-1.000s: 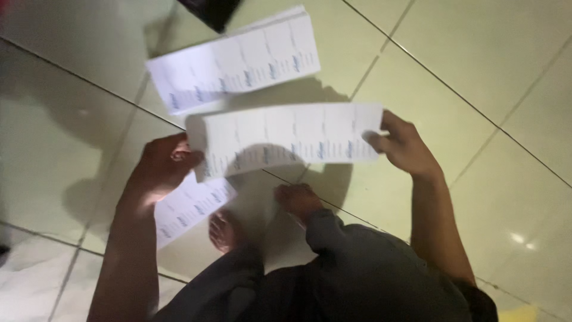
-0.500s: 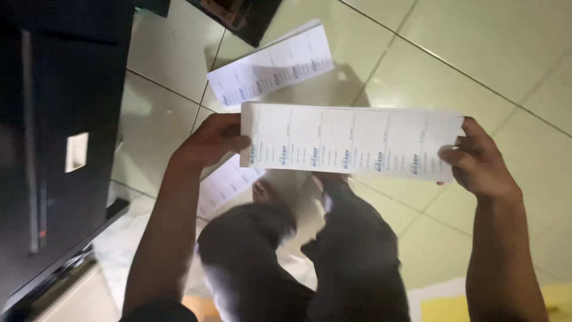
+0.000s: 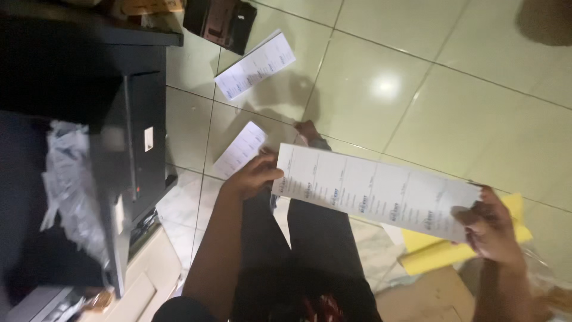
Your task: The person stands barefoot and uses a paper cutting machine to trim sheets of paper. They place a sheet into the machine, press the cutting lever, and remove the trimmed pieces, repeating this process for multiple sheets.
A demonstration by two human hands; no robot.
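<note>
I hold a long white printed sheet (image 3: 375,191) stretched between both hands above my dark-trousered legs. My left hand (image 3: 253,176) pinches its left end, thumb on top. My right hand (image 3: 491,229) grips its right end, fingers curled over the edge. The sheet is divided into several label-like panels with small print. Two more white printed sheets lie on the tiled floor: one (image 3: 256,65) farther away, one (image 3: 240,149) just beyond my left hand. My bare foot (image 3: 307,131) shows past the held sheet.
A black printer-like machine (image 3: 134,149) stands at the left with crumpled clear plastic (image 3: 71,185) on it. A dark box (image 3: 219,21) sits at the top. Yellow paper (image 3: 444,250) and brown cardboard (image 3: 423,298) lie by my right hand.
The view has swung right and down. The held sheet now tilts lower on its right side, and both hands keep their grip. The black machine fills more of the left side.
</note>
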